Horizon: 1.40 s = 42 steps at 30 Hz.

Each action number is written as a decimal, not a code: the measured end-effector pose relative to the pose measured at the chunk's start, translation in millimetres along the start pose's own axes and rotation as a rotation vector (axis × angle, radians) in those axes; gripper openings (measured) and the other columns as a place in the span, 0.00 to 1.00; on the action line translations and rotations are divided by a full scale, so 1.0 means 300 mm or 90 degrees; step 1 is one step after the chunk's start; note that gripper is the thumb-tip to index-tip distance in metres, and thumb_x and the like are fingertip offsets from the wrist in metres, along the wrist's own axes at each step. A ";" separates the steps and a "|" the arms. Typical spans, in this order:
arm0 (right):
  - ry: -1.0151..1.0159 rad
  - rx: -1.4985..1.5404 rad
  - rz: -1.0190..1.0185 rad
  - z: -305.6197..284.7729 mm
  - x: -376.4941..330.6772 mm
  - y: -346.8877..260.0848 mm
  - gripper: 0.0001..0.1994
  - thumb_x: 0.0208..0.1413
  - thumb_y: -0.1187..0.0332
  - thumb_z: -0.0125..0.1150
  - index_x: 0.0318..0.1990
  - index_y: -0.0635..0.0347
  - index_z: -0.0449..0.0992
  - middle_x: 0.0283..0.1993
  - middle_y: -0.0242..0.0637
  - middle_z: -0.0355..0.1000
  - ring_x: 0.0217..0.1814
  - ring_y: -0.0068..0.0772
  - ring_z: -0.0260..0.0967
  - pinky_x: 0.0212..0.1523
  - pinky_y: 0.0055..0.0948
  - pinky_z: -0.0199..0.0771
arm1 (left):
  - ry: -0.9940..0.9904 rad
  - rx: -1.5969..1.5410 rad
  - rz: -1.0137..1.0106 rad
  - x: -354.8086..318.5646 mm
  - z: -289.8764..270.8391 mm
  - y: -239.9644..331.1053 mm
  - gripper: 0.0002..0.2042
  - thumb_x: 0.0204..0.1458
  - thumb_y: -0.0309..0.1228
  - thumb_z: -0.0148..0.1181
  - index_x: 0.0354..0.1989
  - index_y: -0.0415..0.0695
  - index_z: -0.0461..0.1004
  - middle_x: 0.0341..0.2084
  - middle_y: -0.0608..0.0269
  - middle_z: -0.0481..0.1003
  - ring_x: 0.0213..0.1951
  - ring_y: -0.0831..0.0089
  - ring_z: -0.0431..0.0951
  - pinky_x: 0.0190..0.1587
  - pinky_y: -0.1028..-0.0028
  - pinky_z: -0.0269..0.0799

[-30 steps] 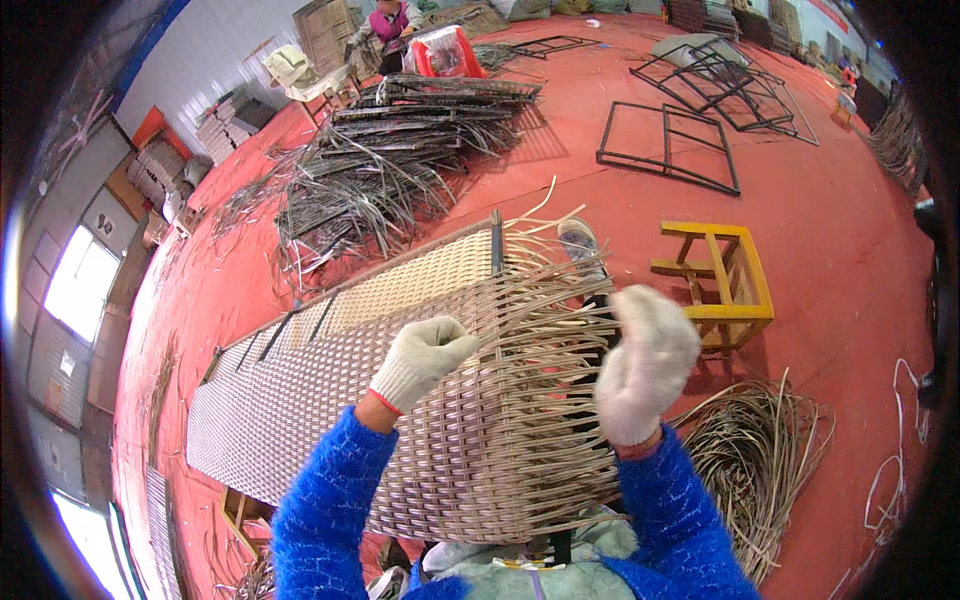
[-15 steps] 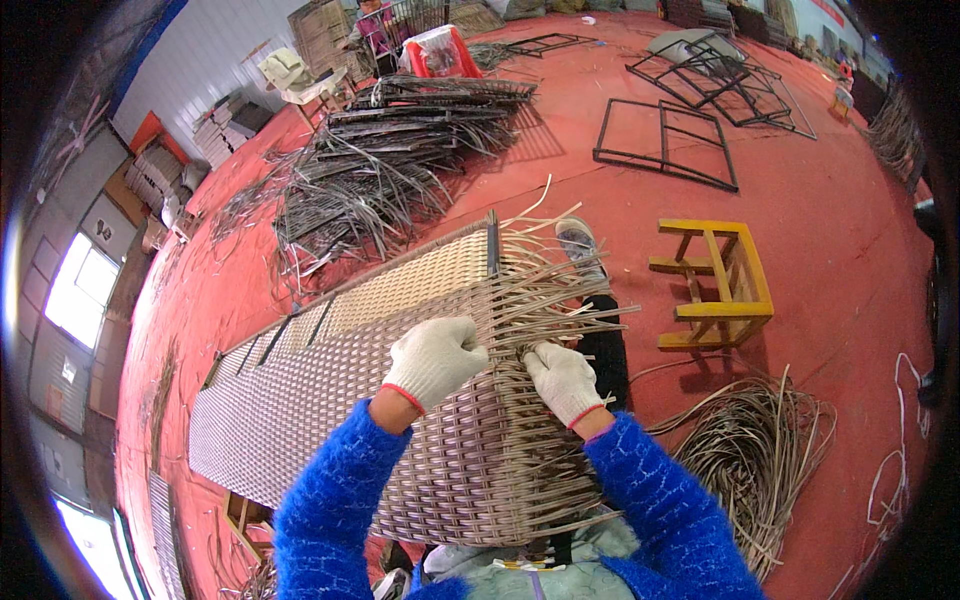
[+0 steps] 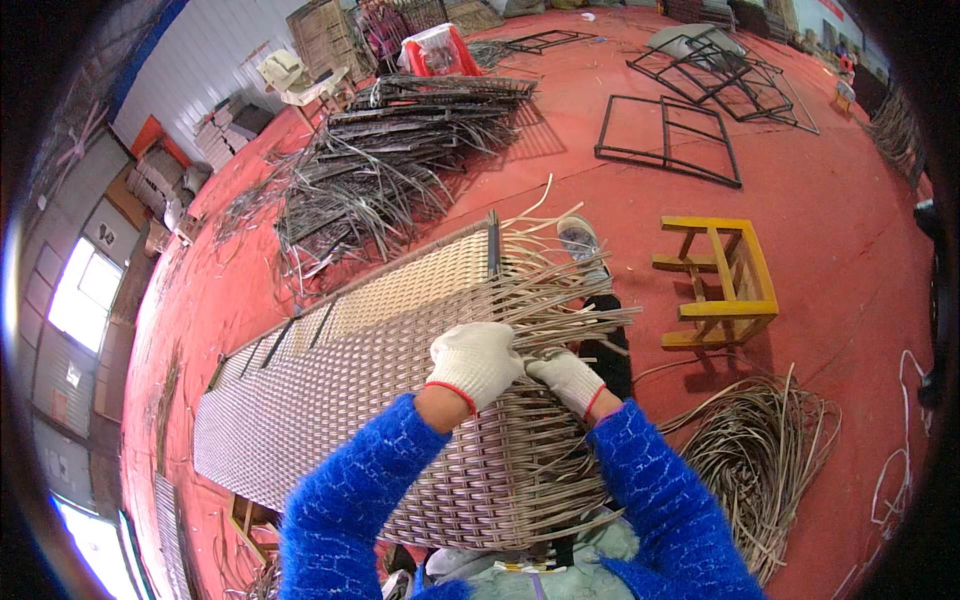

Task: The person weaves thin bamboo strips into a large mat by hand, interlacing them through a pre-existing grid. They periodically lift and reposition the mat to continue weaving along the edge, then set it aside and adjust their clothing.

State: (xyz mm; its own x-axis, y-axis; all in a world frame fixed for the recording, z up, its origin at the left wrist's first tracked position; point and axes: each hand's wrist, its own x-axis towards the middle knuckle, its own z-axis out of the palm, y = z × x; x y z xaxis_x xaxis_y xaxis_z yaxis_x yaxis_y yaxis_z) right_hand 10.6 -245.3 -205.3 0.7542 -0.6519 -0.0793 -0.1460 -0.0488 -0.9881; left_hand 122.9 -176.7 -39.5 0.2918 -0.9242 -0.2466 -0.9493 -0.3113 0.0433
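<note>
Across my lap lies a large woven wicker panel (image 3: 400, 480), brownish grey with a lighter tan part at its far side. Loose weaving strands (image 3: 560, 450) stick out along its right edge. My left hand (image 3: 478, 362), in a white knit glove with a red cuff, is closed at that edge. Right beside it, my right hand (image 3: 567, 380), gloved alike, is closed among the strand ends. The two hands nearly touch. Whatever lies between the fingers is hidden by the gloves, though strands run up to both hands.
A yellow wooden stool (image 3: 722, 283) lies on its side at the right, with a coil of strands (image 3: 760, 460) nearer me. Beyond the panel is a heap of dark woven pieces (image 3: 390, 160). Black metal frames (image 3: 668, 140) rest on the red floor (image 3: 560, 110). Another person (image 3: 385, 35) is far back.
My left hand has moved right, from the weave to the strand edge, close to my right hand. The right hand has shifted slightly down and left.
</note>
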 end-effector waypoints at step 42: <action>0.114 -0.384 0.039 -0.008 -0.057 -0.180 0.15 0.58 0.55 0.51 0.37 0.57 0.75 0.38 0.51 0.75 0.43 0.57 0.73 0.44 0.49 0.72 | -0.024 -0.466 0.020 -0.032 -0.044 -0.217 0.11 0.48 0.34 0.58 0.22 0.38 0.73 0.14 0.68 0.69 0.21 0.84 0.66 0.25 0.76 0.65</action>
State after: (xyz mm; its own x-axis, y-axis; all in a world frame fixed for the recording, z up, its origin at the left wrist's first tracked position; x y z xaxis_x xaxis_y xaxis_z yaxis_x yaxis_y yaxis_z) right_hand 4.1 -233.5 -150.3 0.6221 -0.7808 -0.0580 -0.5594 -0.3914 -0.7307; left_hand 183.3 -150.4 -27.2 0.2481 -0.9310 -0.2676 -0.6320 -0.3649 0.6837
